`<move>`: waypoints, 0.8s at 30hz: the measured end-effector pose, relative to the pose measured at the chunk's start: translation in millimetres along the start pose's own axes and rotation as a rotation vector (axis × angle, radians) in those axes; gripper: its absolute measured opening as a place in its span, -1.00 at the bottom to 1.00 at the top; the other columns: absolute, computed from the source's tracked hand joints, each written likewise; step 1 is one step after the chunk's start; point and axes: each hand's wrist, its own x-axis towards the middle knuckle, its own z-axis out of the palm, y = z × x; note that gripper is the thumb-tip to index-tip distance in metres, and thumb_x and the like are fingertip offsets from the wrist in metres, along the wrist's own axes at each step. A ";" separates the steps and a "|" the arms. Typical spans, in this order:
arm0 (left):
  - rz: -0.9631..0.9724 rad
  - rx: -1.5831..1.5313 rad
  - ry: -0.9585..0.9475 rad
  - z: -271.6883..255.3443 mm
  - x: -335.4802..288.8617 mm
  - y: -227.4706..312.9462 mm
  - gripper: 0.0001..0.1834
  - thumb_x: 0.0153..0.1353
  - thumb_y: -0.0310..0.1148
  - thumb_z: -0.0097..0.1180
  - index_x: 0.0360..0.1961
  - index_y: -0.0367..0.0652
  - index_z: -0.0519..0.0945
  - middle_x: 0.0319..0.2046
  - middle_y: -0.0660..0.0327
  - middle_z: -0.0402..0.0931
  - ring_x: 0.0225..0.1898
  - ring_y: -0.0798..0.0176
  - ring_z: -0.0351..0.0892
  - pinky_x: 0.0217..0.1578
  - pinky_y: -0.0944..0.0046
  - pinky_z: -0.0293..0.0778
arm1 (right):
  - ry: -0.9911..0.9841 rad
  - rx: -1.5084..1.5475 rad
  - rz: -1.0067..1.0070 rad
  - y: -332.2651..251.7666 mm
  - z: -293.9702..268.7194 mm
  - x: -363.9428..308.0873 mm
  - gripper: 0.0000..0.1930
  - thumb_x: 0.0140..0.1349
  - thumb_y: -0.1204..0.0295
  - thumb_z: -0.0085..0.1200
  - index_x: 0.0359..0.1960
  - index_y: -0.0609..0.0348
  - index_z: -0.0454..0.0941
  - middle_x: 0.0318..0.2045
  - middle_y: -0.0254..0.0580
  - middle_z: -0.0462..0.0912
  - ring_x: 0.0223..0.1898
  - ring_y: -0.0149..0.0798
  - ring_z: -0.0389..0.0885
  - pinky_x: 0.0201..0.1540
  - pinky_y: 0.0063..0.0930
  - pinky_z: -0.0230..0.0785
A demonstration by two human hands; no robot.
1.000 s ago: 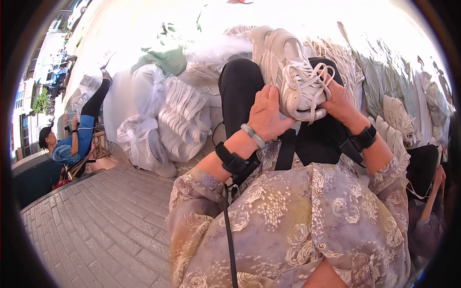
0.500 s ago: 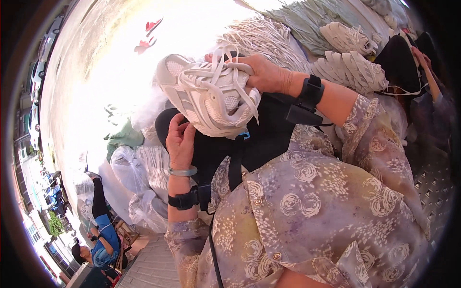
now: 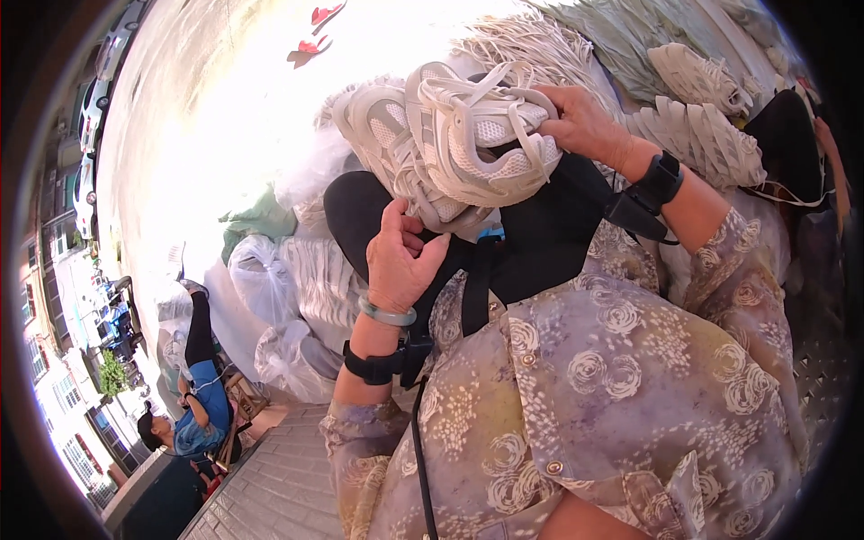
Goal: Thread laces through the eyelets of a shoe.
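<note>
My right hand (image 3: 583,126) is closed on the heel end of a white and grey sneaker (image 3: 468,148) with loose laces, held tilted above my lap. A second sneaker (image 3: 373,126) of the same kind rests beside it on the left, partly covered by the first. My left hand (image 3: 400,261), with a pale bangle (image 3: 387,312), is at the lower end of this second shoe. Its fingers are loosely curled, the thumb stands apart, and nothing shows between them. Whether its fingertips touch the shoe is hard to make out.
Bundles of pale laces (image 3: 531,45) lie beyond my hands. More white sneakers (image 3: 697,76) are at the right, near another person's arm (image 3: 830,148). Clear plastic bags (image 3: 261,270) and a green bag (image 3: 256,220) lie left. A person in blue (image 3: 202,414) sits farther off.
The sneaker in my right hand has moved up and to the right. The second sneaker now shows beside it. My left hand has shifted right, its thumb now apart from its fingers.
</note>
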 end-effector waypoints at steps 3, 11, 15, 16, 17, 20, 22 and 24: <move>0.015 0.228 0.015 11.4 0.7 1.6 -0.40 -0.09 -0.38 0.24 -0.02 -0.27 0.25 -0.58 0.17 0.51 -0.58 0.29 0.53 -0.48 0.35 0.45 | -0.075 -0.274 -0.136 -7.4 7.5 -3.3 -0.58 -0.02 0.34 0.10 -0.08 0.21 0.49 -0.45 -0.09 0.61 -0.45 -0.24 0.55 -0.32 -0.42 0.39; 0.216 0.501 0.149 19.4 -0.1 -4.2 -0.54 -0.06 -0.39 0.09 -0.10 -0.24 0.25 -0.60 0.07 0.48 -0.54 -0.05 0.53 -0.51 0.08 0.42 | -0.344 0.038 0.006 -18.3 -1.0 -8.5 -0.55 0.06 0.33 0.04 0.02 0.24 0.40 -0.36 -0.04 0.60 -0.35 -0.22 0.54 -0.25 -0.37 0.38; 0.163 0.463 0.228 22.9 -2.5 11.3 -0.61 -0.03 -0.43 -0.03 -0.11 -0.25 0.32 -0.58 -0.02 0.48 -0.51 -0.12 0.52 -0.48 0.02 0.41 | -0.220 0.147 0.030 -12.3 -1.1 -5.3 -0.59 0.15 0.33 -0.10 0.03 0.23 0.40 -0.48 -0.24 0.54 -0.49 -0.41 0.46 -0.41 -0.53 0.33; 0.158 0.433 0.238 22.4 -4.2 19.4 -0.62 -0.03 -0.44 -0.06 -0.12 -0.25 0.34 -0.58 -0.04 0.48 -0.50 -0.14 0.52 -0.47 0.02 0.41 | -0.244 0.282 0.199 -14.7 -3.7 -9.3 -0.60 0.17 0.33 -0.14 0.02 0.23 0.42 -0.52 -0.32 0.50 -0.54 -0.49 0.42 -0.47 -0.61 0.29; 0.182 0.435 0.261 19.7 -5.7 28.4 -0.64 -0.03 -0.44 -0.05 -0.14 -0.25 0.36 -0.59 -0.03 0.49 -0.51 -0.12 0.52 -0.46 0.03 0.41 | -0.161 0.381 0.174 -19.3 -0.2 -14.9 -0.62 0.18 0.33 -0.15 0.00 0.23 0.44 -0.56 -0.43 0.43 -0.60 -0.59 0.33 -0.53 -0.71 0.19; 0.270 0.344 0.291 11.2 -3.4 50.3 -0.64 -0.03 -0.44 -0.04 -0.12 -0.23 0.37 -0.59 -0.01 0.49 -0.53 -0.11 0.52 -0.47 0.03 0.41 | -0.155 0.281 0.043 -10.7 -8.8 -25.1 -0.64 0.19 0.33 -0.15 -0.02 0.24 0.45 -0.55 -0.44 0.44 -0.59 -0.60 0.31 -0.53 -0.71 0.19; 0.292 0.402 0.308 7.6 2.2 48.8 -0.64 -0.02 -0.44 -0.04 -0.12 -0.21 0.37 -0.60 0.01 0.49 -0.54 -0.10 0.51 -0.48 0.05 0.40 | -0.163 0.289 0.047 -20.8 -6.8 -32.6 -0.65 0.21 0.33 -0.15 -0.03 0.26 0.45 -0.52 -0.43 0.44 -0.54 -0.59 0.31 -0.50 -0.69 0.20; 0.279 0.477 0.268 7.8 8.6 44.7 -0.66 0.00 -0.45 -0.06 -0.12 -0.20 0.38 -0.60 0.00 0.49 -0.54 -0.09 0.51 -0.49 0.05 0.40 | -0.073 0.190 0.017 -12.9 -8.2 -42.2 -0.66 0.21 0.35 -0.14 -0.05 0.28 0.46 -0.46 -0.42 0.46 -0.48 -0.57 0.32 -0.43 -0.67 0.22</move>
